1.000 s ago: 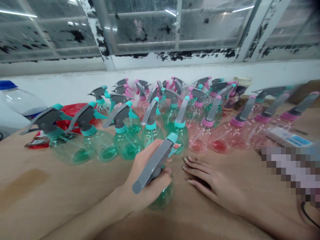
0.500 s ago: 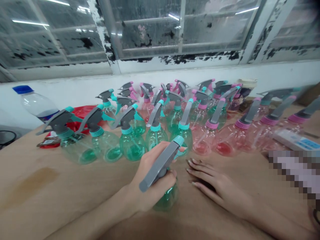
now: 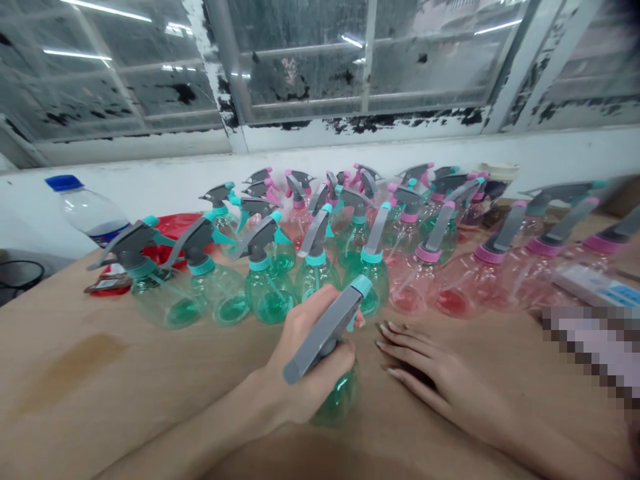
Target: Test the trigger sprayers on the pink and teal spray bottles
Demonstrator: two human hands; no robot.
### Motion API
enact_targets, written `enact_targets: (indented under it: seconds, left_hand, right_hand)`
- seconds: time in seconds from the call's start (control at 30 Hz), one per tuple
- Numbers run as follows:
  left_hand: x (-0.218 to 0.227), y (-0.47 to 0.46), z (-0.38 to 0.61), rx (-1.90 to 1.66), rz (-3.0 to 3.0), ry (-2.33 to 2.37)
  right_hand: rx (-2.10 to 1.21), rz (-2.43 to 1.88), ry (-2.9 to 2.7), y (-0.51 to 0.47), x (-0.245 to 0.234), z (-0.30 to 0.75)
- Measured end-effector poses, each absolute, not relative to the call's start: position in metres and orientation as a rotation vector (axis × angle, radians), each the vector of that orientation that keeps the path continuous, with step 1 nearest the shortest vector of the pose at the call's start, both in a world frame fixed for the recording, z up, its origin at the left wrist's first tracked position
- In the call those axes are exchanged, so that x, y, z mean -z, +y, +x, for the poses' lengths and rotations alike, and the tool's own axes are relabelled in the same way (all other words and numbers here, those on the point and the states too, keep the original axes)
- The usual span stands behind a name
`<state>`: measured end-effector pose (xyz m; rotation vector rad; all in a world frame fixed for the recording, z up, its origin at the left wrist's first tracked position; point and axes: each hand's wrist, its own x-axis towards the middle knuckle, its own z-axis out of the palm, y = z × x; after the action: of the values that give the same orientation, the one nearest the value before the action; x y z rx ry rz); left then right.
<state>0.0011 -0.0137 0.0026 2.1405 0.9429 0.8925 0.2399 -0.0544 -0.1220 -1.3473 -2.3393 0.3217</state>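
Observation:
My left hand (image 3: pixel 313 360) is wrapped around the neck of a green spray bottle (image 3: pixel 340 399) with a grey and teal trigger head. The bottle stands at the table's near middle, its neck hidden by my fingers. To the right of it, my right hand (image 3: pixel 425 360) lies on the table, fingers stretched out and holding nothing. Just beyond my hands runs a row of spray bottles, green ones (image 3: pixel 273 300) with teal collars at the left and pink ones (image 3: pixel 407 290) with pink collars at the right.
More spray bottles crowd behind the front row, up to the white wall (image 3: pixel 165 180). At the left stand a clear bottle with a blue cap (image 3: pixel 85 210) and a red plastic bag (image 3: pixel 175 230). A white box (image 3: pixel 590 283) lies at the right, and a cup (image 3: pixel 493 190) stands at the back.
The whole view has shifted slightly to the right and down. My left hand keeps its grip on the green spray bottle, and my right hand still rests on the table.

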Motion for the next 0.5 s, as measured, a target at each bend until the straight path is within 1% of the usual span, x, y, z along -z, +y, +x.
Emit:
enact_targets:
  seconds: [0.5]
  left_hand:
    - [0.0040,-0.0191,0.0037,-0.985,2.105,0.973]
  right_hand:
    - [-0.341,-1.331,-2.297,-0.0544,0.1218,0.2407]
